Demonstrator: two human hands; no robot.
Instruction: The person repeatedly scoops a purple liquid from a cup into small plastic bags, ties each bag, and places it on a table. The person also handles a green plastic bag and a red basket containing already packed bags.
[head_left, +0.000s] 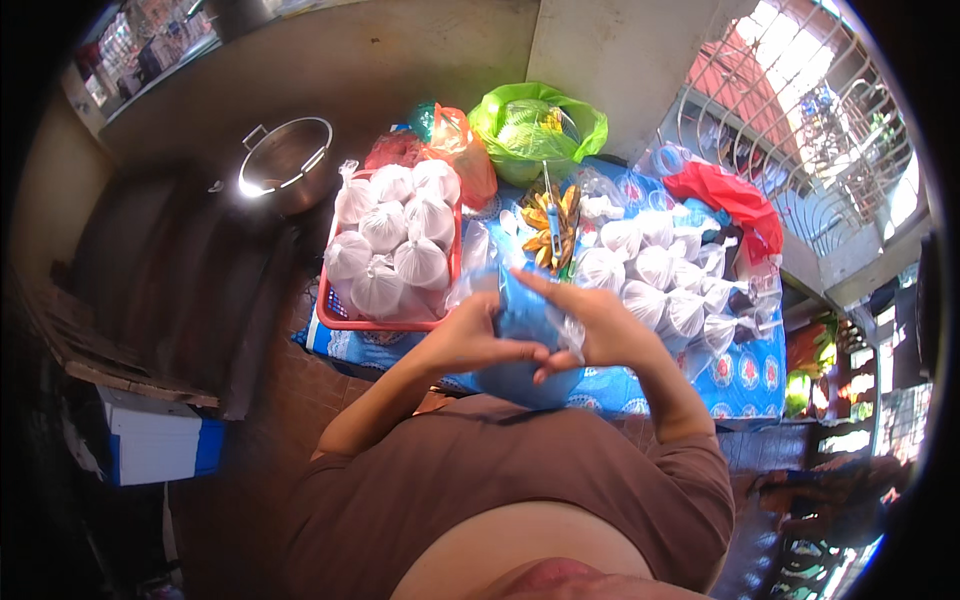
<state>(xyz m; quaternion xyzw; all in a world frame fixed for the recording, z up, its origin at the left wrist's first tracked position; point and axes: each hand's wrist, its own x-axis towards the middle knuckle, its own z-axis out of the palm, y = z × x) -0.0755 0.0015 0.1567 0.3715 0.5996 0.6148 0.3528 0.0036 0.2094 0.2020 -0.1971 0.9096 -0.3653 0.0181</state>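
My left hand (471, 330) and my right hand (606, 324) are close together in front of my chest, over the table's near edge. Between them they grip a translucent blue plastic bag (523, 307), partly blurred, with a clear crumpled part by my right fingers. A rounded blue shape (525, 382) shows below the hands; whether it is part of the same bag I cannot tell. Left of the hands, a red plastic basket (322, 304) holds several knotted clear bags with white contents (384, 225). On the right, more such knotted bags (649, 262) sit in a group on the table.
A blue patterned tablecloth (742, 375) covers the table. Toward the back are bananas (536, 219), a blue-handled tool (554, 229), an orange plastic bag (469, 161) and a green plastic bag (589, 124). A metal pot (296, 184) stands left; a red bag (724, 191) lies right.
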